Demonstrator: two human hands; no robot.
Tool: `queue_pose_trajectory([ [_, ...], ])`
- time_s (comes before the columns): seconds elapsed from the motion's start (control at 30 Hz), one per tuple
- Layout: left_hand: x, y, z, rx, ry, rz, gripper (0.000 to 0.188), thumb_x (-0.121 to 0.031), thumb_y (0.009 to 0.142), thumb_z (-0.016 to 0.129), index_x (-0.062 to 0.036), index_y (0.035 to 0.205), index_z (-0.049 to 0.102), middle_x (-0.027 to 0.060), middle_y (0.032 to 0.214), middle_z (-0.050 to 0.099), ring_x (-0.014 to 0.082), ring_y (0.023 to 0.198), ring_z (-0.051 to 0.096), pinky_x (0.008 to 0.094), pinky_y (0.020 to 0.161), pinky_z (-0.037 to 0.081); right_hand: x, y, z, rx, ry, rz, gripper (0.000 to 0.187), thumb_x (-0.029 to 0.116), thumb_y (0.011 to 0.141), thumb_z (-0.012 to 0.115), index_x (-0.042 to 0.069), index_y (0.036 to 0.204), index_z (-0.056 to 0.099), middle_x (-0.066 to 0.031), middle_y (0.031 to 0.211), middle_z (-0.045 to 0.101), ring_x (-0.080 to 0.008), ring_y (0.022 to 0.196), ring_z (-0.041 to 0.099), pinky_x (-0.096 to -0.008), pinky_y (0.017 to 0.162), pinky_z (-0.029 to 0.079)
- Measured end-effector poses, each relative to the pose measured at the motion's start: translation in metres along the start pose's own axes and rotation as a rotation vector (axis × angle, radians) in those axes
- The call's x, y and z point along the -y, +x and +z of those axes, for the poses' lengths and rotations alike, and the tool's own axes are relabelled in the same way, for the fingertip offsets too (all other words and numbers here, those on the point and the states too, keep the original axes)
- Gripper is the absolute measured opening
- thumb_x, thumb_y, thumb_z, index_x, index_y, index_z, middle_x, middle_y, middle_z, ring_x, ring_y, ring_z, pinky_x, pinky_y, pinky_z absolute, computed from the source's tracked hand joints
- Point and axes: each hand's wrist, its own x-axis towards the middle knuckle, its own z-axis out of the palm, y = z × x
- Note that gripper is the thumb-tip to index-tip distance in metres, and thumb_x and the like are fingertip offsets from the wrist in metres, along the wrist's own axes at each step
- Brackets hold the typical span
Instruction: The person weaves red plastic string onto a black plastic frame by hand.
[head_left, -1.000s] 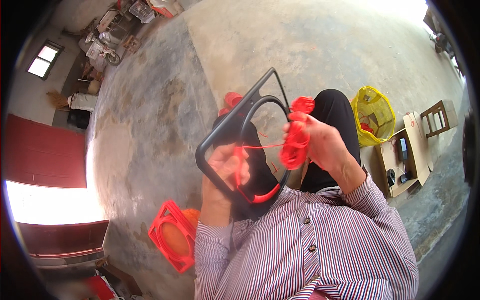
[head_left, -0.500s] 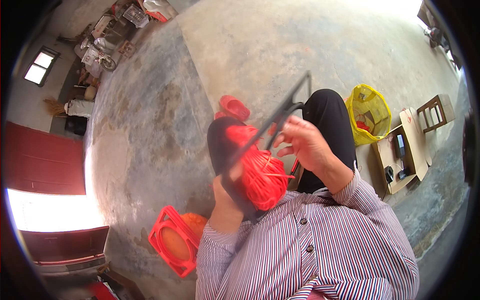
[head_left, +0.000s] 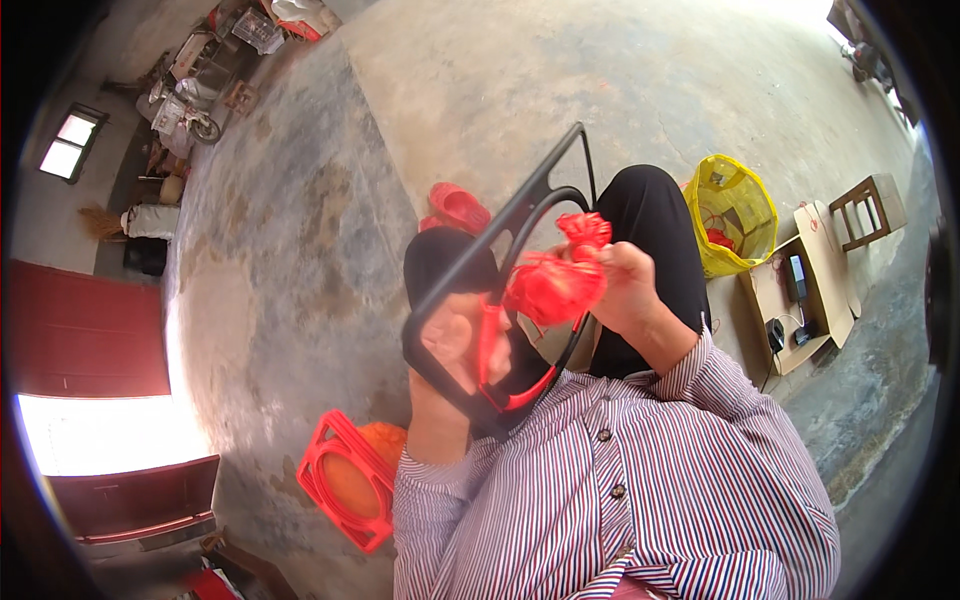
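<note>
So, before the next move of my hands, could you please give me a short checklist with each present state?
1. Black frame in the left hand: ok.
2. Red cord bundle in the right hand: ok.
3. Inner ring fully covered by red wrapping: not ok, black parts show.
4. Cord free of tangles: cannot tell, blurred.
5. Yellow container apart from the frame: ok.

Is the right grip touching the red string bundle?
Touching. The head view shows the right grip pinching the red string bundle near its narrow upper part.
</note>
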Motion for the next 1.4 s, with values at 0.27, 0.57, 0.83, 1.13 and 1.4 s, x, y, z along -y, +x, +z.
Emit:
queue_pose_trajectory([
  [0.27,0.007,0.011,-0.026,0.068,-0.232,-0.024,0.028,-0.008,0.088,0.064,-0.0033,0.114,0.054,0.0159,0.092,0.058,0.0166,0.056,0.054,0.0259,0.039,0.04,0.032,-0.015,0.062,0.342,0.137,0.004,0.042,0.035,0.094,0.048,-0.005,0.108,0.05,-0.014,0.07,0.058,-0.025,0.061,0.059,-0.044,0.085,0.049],
  [0.57,0.0,0.001,-0.04,-0.011,-0.153,0.079,0.039,-0.012,0.088,0.066,-0.0038,0.123,0.05,0.0148,0.093,0.058,0.0151,0.056,0.054,0.025,0.04,0.039,0.037,-0.006,0.021,0.074,0.345,-0.153,0.04,0.039,0.102,0.033,0.004,0.106,0.052,-0.0047,0.072,0.055,-0.019,0.059,0.054,-0.0434,0.085,0.048],
  [0.83,0.009,0.002,-0.036,-0.094,-0.128,0.023,0.044,-0.028,0.092,0.06,0.0021,0.123,0.053,0.0167,0.097,0.062,0.0185,0.058,0.056,0.0277,0.044,0.042,0.041,-0.013,0.071,-0.034,-0.225,0.197,0.042,0.007,0.088,0.058,-0.001,0.128,0.047,-0.0075,0.096,0.063,-0.0155,0.088,0.062,-0.03,0.078,0.051],
  [1.13,0.012,0.01,0.019,-0.146,-0.055,0.004,0.053,-0.017,0.084,0.065,0.002,0.13,0.048,0.0168,0.127,0.055,0.0286,0.116,0.056,0.0394,0.095,0.049,0.029,0.0,0.091,0.124,-1.13,-0.244,0.027,0.02,0.085,0.068,-0.001,0.099,0.06,-0.0084,0.091,0.066,-0.0162,0.086,0.062,-0.0296,0.079,0.048],
  [1.4,0.033,-0.006,0.0,0.281,-0.577,-0.02,0.047,-0.019,0.095,0.049,0.0032,0.136,0.042,0.0179,0.133,0.051,0.027,0.124,0.049,0.0365,0.107,0.037,0.0,-0.005,0.07,-0.042,0.002,0.296,0.03,0.017,0.085,0.065,-0.001,0.108,0.06,-0.0118,0.107,0.064,-0.0196,0.097,0.063,-0.0372,0.094,0.05],
])
